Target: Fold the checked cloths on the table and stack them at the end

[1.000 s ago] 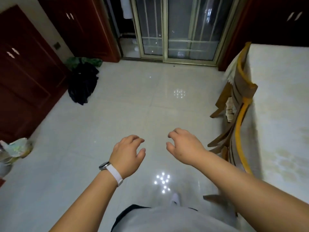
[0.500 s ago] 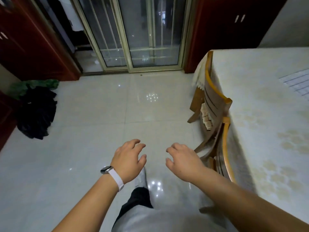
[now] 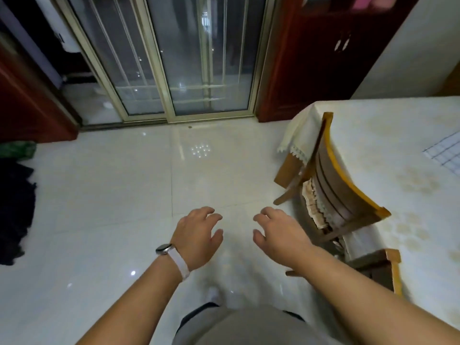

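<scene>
While a checked cloth (image 3: 446,155) is lying on the table (image 3: 373,150), the left hand (image 3: 196,235) and right hand (image 3: 281,235) are hovering over floor tiles (image 3: 99,195), fingers loosely curled, holding nothing.

Glossy white tiled floor (image 3: 112,195) spreads beneath the fingers (image 3: 268,212). Straight ahead of them, far off, there's a sliding glass door with a pale metal frame (image 3: 184,58). Just right of them sits a brown wooden chair with a yellow-edged curved back (image 3: 333,190), and beyond it a dark red wooden cabinet (image 3: 311,58). Well to the left, a black heap of fabric (image 3: 15,207) lies on the tiles.
</scene>
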`<action>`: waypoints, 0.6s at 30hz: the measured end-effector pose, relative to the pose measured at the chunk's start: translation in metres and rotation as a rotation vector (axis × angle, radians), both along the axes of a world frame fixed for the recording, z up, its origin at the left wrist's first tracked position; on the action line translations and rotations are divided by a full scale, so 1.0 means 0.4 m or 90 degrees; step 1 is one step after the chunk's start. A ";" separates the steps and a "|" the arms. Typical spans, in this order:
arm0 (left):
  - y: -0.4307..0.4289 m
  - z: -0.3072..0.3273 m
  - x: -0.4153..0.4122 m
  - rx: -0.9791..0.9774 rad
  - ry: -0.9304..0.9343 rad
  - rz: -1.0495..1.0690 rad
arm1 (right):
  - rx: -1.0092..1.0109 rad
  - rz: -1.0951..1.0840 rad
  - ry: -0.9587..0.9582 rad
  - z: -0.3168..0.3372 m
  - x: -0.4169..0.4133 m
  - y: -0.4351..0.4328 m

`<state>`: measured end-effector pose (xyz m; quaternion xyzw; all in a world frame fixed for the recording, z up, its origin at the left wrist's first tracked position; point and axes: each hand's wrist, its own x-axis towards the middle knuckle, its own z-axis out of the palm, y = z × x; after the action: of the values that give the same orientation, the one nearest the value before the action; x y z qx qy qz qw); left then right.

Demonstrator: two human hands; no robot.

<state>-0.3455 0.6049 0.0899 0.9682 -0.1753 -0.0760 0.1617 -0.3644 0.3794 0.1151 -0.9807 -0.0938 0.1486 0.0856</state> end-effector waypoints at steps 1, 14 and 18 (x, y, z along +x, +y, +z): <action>0.014 -0.001 0.038 -0.001 -0.009 -0.002 | 0.000 -0.011 -0.006 0.005 0.031 0.011; 0.002 -0.014 0.405 -0.009 0.020 -0.061 | 0.025 -0.093 -0.005 -0.028 0.352 -0.004; -0.028 -0.003 0.563 0.045 0.017 -0.080 | 0.053 -0.089 0.013 -0.070 0.492 -0.038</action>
<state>-0.1203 0.5935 0.0886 0.9593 -0.2305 -0.1053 0.1246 -0.1675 0.3640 0.0873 -0.9790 -0.0303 0.1479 0.1371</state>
